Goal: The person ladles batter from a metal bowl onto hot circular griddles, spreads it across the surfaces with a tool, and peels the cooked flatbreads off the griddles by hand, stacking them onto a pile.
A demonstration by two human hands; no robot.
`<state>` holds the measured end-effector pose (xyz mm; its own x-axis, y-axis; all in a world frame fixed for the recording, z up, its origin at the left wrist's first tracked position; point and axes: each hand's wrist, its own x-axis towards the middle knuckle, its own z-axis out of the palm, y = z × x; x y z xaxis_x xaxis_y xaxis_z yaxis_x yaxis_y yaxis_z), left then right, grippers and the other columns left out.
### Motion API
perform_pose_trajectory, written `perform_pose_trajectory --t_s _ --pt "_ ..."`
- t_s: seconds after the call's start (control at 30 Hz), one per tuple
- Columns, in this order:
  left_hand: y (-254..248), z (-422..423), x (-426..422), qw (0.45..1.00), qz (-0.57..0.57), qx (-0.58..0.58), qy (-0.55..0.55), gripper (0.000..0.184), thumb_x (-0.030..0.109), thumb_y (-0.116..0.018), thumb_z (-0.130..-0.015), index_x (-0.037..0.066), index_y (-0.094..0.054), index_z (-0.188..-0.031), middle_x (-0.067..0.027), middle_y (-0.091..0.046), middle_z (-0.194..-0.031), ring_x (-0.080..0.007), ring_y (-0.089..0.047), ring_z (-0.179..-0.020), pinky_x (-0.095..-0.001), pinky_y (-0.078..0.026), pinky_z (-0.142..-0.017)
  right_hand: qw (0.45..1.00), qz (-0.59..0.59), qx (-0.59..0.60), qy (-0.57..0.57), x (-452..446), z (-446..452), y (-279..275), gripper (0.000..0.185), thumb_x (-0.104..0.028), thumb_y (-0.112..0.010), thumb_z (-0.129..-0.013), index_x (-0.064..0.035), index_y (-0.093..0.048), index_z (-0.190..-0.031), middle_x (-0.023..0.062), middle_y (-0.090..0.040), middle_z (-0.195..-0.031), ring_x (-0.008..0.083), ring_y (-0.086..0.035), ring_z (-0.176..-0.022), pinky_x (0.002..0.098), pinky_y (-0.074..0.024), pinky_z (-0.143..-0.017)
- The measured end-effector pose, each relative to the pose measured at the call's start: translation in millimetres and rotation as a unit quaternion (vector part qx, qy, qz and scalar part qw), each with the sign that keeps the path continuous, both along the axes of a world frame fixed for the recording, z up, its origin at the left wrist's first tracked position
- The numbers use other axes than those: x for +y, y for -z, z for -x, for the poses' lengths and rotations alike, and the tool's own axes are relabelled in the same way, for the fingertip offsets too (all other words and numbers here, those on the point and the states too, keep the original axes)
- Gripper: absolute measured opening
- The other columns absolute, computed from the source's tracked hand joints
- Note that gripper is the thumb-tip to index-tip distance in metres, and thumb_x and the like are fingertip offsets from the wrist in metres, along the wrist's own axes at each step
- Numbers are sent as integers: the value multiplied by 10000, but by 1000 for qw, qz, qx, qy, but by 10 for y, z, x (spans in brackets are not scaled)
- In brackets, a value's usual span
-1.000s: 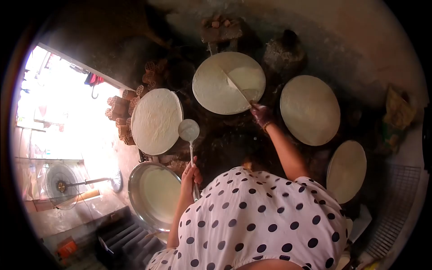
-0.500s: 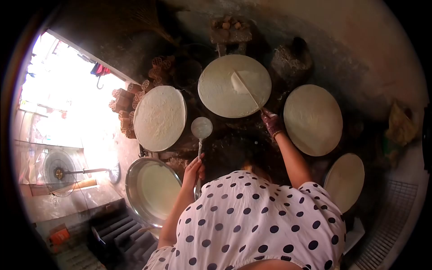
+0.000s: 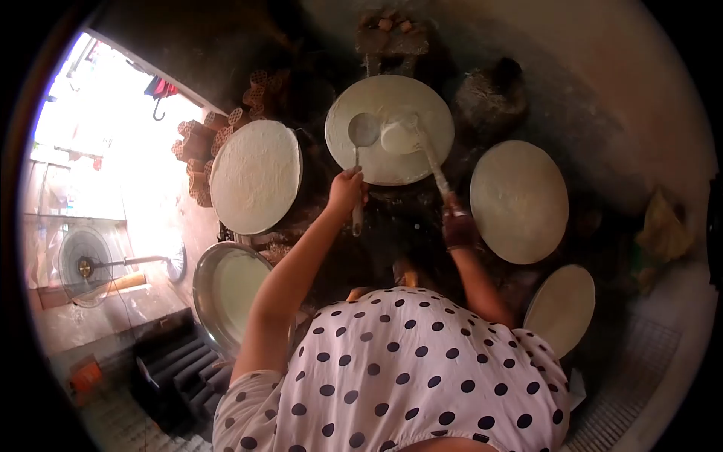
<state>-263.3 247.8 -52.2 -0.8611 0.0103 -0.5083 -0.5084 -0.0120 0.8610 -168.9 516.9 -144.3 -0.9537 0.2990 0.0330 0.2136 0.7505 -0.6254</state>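
My left hand [image 3: 347, 190] is closed around the handle of a metal ladle [image 3: 364, 129], whose round bowl is over the left part of the middle large round pale disc [image 3: 388, 170]. In a dark glove, my right hand [image 3: 459, 225] grips a long pale-coated stick [image 3: 433, 160] that slants up onto the same disc. At the stick's far end a rounded white shape [image 3: 399, 138] shows; whether it is part of the tool or batter, I cannot tell. A metal basin [image 3: 202, 301] of pale liquid stands at my left.
More large pale discs are around me: left [image 3: 256, 178], right [image 3: 520, 202] and lower right [image 3: 561, 310]. Stacked perforated brown cylinders [image 3: 197, 143] are behind the left disc. A fan [image 3: 85, 267] stands at the far left, near dark cylinders [image 3: 197, 377].
My left hand has moved forward, bringing the ladle from beside the basin to over the middle disc. My right hand has lowered slightly toward me, still holding the stick.
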Motion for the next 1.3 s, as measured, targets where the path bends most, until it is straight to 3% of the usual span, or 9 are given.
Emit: perform_pose_trajectory --t_s 0.17,0.23,0.27,0.37,0.8,0.87,0.93,1.2,1.3 --pt "212 55 292 995 -49 -27 -81 284 186 -496 -921 -27 -573 -1092 -47 -516 -601 -160 -475 -416 -276 -390 -400 998 33 -53 -19 -823 145 -239 268 -314 -551 -914 -98 -641 -1045 121 -646 -761 345 -612 -684 437 -500 -632" --pt "177 -8 17 956 -269 -98 -59 278 188 -470 -934 -5 -594 -1090 -30 -479 -587 -140 -429 -400 -269 -368 -387 838 489 -241 12 -651 241 -93 348 -370 -567 -903 -61 -645 -1044 144 -667 -761 335 -620 -682 424 -498 -631" --pt "28 -145 -155 933 -344 -92 -51 274 189 -456 -947 20 -577 -1127 -12 -453 -585 -121 -399 -397 -259 -344 -380 839 491 -236 17 -517 236 -113 348 -370 -567 -903 -61 -645 -1044 144 -667 -761 335 -620 -682 424 -498 -631" --pt "-568 -689 -426 925 -364 -64 -85 287 189 -428 -973 71 -534 -1212 23 -405 -587 -86 -340 -391 -241 -296 -367 975 222 -20 17 -301 259 -496 319 -273 -557 -928 -54 -639 -1146 35 -673 -773 194 -557 -627 313 -468 -636" --pt "-651 -2176 -1649 973 -220 -66 -32 333 202 -425 -989 100 -469 -1303 17 -392 -592 -94 -358 -400 -248 -324 -376 990 47 9 -130 -914 -305 -36 328 -309 -635 -854 -284 -632 -1181 181 -667 -944 339 -648 -809 419 -505 -722" --pt "-627 -2560 -1846 966 -238 -79 -56 346 202 -419 -992 100 -452 -1321 20 -387 -596 -90 -355 -403 -246 -320 -377 972 180 -115 99 -1070 -367 -149 358 -323 -650 -833 -336 -619 -1189 172 -651 -1036 345 -634 -895 431 -498 -780" --pt "-582 -2821 -2062 960 -255 -90 -77 360 202 -413 -995 101 -435 -1339 22 -381 -600 -86 -352 -406 -244 -317 -378 994 -28 -109 4 -1148 -492 85 368 -364 -627 -848 -300 -612 -1210 178 -660 -989 358 -639 -877 438 -498 -772" --pt "-451 -3477 -2644 778 -527 -178 -293 339 153 -371 -999 83 -419 -1327 77 -349 -580 -14 -310 -370 -189 -270 -341 988 -149 -31 -16 -1240 -764 136 317 -276 -635 -840 -169 -667 -1136 140 -695 -893 268 -658 -753 402 -504 -692" --pt "-792 -3698 -2704 935 -237 -17 -262 402 133 -366 -992 19 -355 -1377 44 -350 -572 -34 -307 -347 -191 -269 -326 987 21 -3 161 -1329 -353 -109 358 -183 -626 -859 -103 -622 -1207 133 -703 -934 212 -661 -756 344 -503 -696"
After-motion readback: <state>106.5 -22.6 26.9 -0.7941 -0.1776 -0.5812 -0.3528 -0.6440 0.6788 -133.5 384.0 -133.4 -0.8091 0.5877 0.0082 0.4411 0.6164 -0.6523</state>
